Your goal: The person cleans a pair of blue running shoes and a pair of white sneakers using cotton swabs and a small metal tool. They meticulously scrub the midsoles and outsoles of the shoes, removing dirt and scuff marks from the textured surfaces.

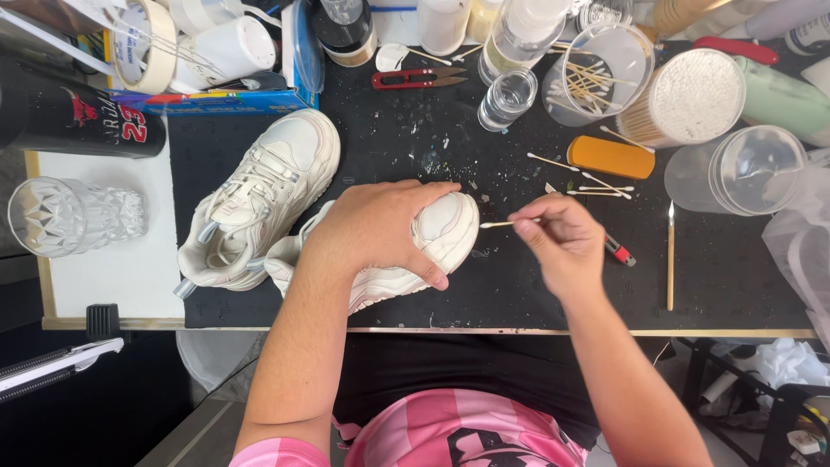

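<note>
My left hand (380,229) lies over a cream sneaker (445,229) and presses it onto the black mat (415,138), fingers wrapped round its toe end. My right hand (560,238) pinches a cotton swab (494,225) whose tip points at the toe of that sneaker, almost touching it. A second cream sneaker (259,195) lies on its side just to the left, laces showing.
Loose cotton swabs (596,183), an orange block (610,156), red snips (417,79), a small glass jar (506,99), a tub of swabs (692,95), clear plastic cups (748,169), a thin tool (670,259), a cut glass (69,214) and tape rolls (143,43) crowd the mat.
</note>
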